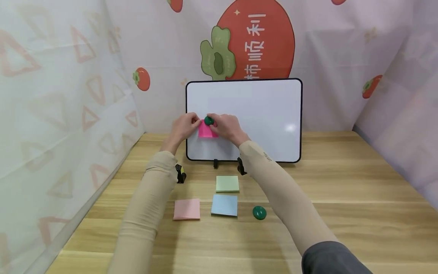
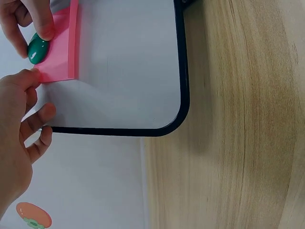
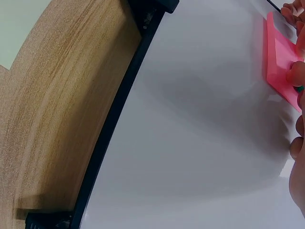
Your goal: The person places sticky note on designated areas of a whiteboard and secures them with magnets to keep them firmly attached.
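A bright pink sticky note [image 1: 206, 131] lies against the left part of the whiteboard [image 1: 260, 114], its lower edge standing off the surface in the left wrist view. My left hand [image 1: 184, 126] pinches the note's upper left corner between thumb and index finger. With thumb and fingers, my right hand [image 1: 228, 126] grips a round green magnet [image 1: 209, 121] over the note's upper part. That magnet [image 2: 38, 49] shows plainly in the left wrist view; in the right wrist view the fingers mostly hide it beside the note [image 3: 281, 59].
Green [image 1: 227, 183], blue [image 1: 224, 205] and light pink [image 1: 186, 209] note pads lie on the wooden table [image 1: 342, 182]. A second green magnet [image 1: 259, 212] is right of the blue pad. Black stand feet [image 1: 180, 174] are below the board, with a printed curtain [image 1: 164, 45] behind.
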The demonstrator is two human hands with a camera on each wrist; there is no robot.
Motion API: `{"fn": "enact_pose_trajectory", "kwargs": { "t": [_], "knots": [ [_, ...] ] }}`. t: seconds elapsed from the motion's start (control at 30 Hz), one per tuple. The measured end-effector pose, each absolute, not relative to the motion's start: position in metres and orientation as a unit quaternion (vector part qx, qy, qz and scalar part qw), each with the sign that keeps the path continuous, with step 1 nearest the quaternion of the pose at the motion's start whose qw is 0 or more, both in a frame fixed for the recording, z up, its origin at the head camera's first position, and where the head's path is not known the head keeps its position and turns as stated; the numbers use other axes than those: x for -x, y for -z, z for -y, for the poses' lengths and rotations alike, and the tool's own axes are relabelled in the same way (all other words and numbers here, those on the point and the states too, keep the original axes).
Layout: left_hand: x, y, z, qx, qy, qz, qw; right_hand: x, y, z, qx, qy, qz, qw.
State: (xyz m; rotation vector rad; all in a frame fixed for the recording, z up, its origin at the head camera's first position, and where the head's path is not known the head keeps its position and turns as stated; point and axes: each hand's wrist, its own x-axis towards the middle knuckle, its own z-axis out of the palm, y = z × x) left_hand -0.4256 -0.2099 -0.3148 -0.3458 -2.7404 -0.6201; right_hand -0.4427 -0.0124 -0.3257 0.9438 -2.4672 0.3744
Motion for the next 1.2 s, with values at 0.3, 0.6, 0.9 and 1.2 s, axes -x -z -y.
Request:
{"fn": "enact_pose_trajectory", "kwargs": {
  "t": [0.3,0.6,0.9,1.2],
  "knots": [
    [0.422,0.311,0.209,0.122,0.203,0.957,0.168,0.439,0.322,0.012,-0.323,-0.135,0.915,0.201],
    [0.415,0.316,0.212,0.136,0.194,0.951,0.197,0.426,0.325,0.005,-0.336,-0.220,0.897,0.186],
    [0.403,0.322,0.224,0.154,0.204,0.949,0.183,0.403,0.322,-0.019,-0.329,-0.268,0.887,0.180],
    [0.386,0.326,0.223,0.181,0.199,0.952,0.144,0.380,0.325,-0.040,-0.332,-0.261,0.889,0.177]
  ]
}}
